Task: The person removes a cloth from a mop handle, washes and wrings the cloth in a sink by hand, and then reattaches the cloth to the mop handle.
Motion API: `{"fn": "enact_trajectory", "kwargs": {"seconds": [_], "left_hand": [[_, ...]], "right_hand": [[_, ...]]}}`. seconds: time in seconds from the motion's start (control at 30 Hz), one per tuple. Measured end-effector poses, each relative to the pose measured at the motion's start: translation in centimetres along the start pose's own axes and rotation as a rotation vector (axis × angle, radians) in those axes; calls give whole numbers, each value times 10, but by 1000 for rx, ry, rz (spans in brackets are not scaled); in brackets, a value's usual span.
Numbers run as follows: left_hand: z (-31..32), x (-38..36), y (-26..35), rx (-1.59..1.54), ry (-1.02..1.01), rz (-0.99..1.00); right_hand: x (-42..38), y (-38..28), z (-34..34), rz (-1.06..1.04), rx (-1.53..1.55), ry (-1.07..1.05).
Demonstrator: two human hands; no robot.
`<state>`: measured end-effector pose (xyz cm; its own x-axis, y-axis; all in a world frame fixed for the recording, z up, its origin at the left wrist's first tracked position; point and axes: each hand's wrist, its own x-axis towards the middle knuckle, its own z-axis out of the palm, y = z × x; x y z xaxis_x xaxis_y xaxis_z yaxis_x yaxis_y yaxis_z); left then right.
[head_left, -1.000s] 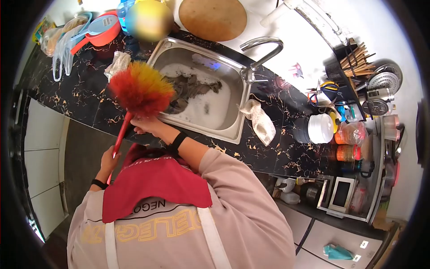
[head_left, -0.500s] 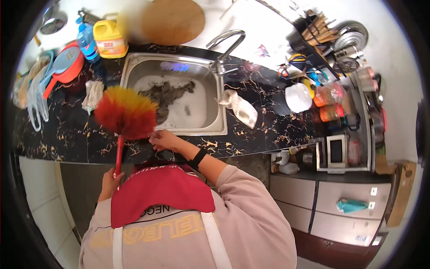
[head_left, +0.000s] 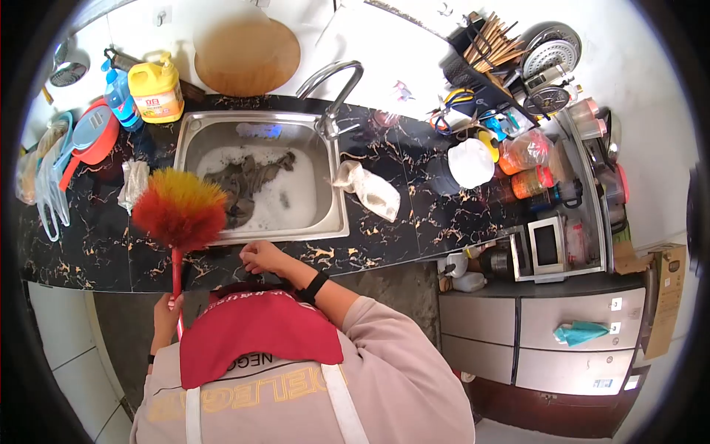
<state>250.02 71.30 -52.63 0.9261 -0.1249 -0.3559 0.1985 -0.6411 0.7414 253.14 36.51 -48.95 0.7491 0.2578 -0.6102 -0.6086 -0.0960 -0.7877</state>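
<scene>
Wrapped round the red handle of a duster (head_left: 180,211) is my left hand (head_left: 167,314), below the counter's front edge. The duster's red and yellow bristles stand over the counter beside the sink's left front corner. My right hand (head_left: 260,257) is over the counter edge in front of the sink, fingers curled together; whether something small is between them I cannot make out. In the metal sink (head_left: 336,214) a dark cloth (head_left: 248,180) lies in foamy water. A whitish cloth (head_left: 370,191) rests right of the sink, another (head_left: 134,185) to its left.
A curved faucet (head_left: 330,96) rises behind the sink. Yellow (head_left: 157,92) and blue (head_left: 122,100) bottles and a red basin (head_left: 96,140) stand at the back left. Jars, a white-lidded container (head_left: 471,163) and a chopstick holder (head_left: 473,55) are on the right.
The view has shifted, so the counter and sink appear further left. The duster has moved slightly left relative to the sink, still in my left hand. My right hand stays near the sink's front edge.
</scene>
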Motion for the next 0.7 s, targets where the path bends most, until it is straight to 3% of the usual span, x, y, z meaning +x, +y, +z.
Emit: {"fn": "enact_trajectory", "kwargs": {"seconds": [0.07,0.27,0.4,0.47,0.53,0.7], "left_hand": [[6,1,-14,0,100,4],[5,-9,34,197,188,13],[-3,-18,58,369,249,-69],[-8,-18,76,275,207,-179],[-6,-15,76,327,301,-55],[-9,-10,90,337,394,-1]], "right_hand": [[-8,-1,-12,34,48,-11],[-32,-11,-62,-92,173,50],[-32,-27,-102,-131,-14,166],[-30,-42,-120,-143,-13,167],[-22,-54,-136,-141,-78,174],[23,-79,-145,-209,-352,170]]}}
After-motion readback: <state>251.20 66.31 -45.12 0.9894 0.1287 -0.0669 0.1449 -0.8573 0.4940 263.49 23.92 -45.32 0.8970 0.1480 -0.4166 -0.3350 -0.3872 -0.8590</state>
